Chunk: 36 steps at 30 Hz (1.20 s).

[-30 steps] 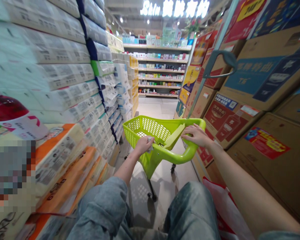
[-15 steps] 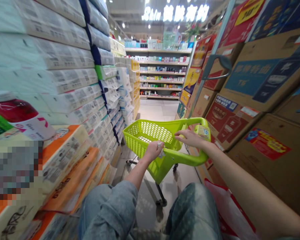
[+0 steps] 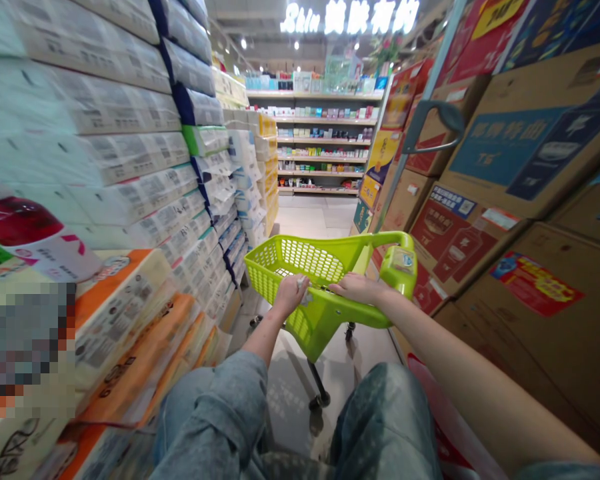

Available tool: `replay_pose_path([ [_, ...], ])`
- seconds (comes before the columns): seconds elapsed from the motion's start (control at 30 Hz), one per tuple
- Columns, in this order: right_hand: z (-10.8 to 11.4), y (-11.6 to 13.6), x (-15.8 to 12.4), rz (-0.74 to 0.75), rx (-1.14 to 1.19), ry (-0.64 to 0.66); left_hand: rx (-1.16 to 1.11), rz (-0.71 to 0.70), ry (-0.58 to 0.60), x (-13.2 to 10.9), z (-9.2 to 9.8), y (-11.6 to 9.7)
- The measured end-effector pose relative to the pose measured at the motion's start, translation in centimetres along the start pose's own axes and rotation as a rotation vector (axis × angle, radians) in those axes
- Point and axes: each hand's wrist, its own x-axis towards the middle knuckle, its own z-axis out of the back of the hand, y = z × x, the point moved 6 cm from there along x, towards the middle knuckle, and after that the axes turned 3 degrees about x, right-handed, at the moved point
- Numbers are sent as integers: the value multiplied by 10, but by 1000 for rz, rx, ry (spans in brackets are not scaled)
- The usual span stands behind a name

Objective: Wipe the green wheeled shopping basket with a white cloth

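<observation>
A lime-green shopping cart [image 3: 320,333] stands tilted sideways before me, its perforated basket to the left and its looped handle to the right. My left hand [image 3: 291,292] is closed at the basket's near rim, around a crumpled white tissue or wipe [image 3: 306,295]. Only part of that white piece shows beyond the fingers. My right hand [image 3: 357,288] lies over the near side of the cart frame, fingers stretched toward my left hand. A small dark detail sits by its fingertips, too small to make out.
Tall stacks of wrapped tissue packs [image 3: 115,153] line the left. Nearby, a bottle with red contents [image 3: 35,233] rests on orange-and-cream packs [image 3: 125,360]. Cardboard cartons [image 3: 505,153] rise on the right behind a grey-handled pole [image 3: 433,127]. Stocked shelves [image 3: 325,123] stand beyond the floor [image 3: 310,217].
My right hand has moved left and down onto the cart frame, closer to my left hand. My left hand has shifted slightly left with the white piece.
</observation>
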Motion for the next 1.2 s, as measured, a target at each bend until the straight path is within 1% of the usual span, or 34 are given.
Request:
replay_pose_path([
  [0.17,8,14,-8,-8,-22,94,150,126,-7,3,9,36],
  [0.33,12,23,-13,18,-53,129,230,268,22,7,16,61],
  [0.43,8,21,-8,29,-87,117,164,300,-15,5,12,69],
  [0.53,4,18,-2,19,-107,112,-35,288,-148,-8,3,67],
  [0.63,3,17,1,-6,-122,117,-239,301,-273,-30,-12,54],
  [0.7,4,17,2,-29,-126,127,-350,351,-292,-44,-24,38],
  [0.77,5,19,2,-49,-115,139,-439,438,-292,-56,-34,18],
  [0.83,5,21,2,-44,-104,146,-472,460,-297,-64,-35,-8],
  [0.9,6,23,2,-31,-112,146,-478,463,-303,-70,-31,-32],
  [1.0,7,24,2,-48,-121,141,-460,396,-280,-78,-24,-62],
  [1.07,7,23,1,-66,-124,140,-424,329,-266,-84,-24,-73],
  [1.13,6,22,1,-68,-133,139,-370,276,-275,-89,-26,-76],
  [1.2,5,22,1,-51,-134,136,-294,212,-282,-93,-30,-72],
])
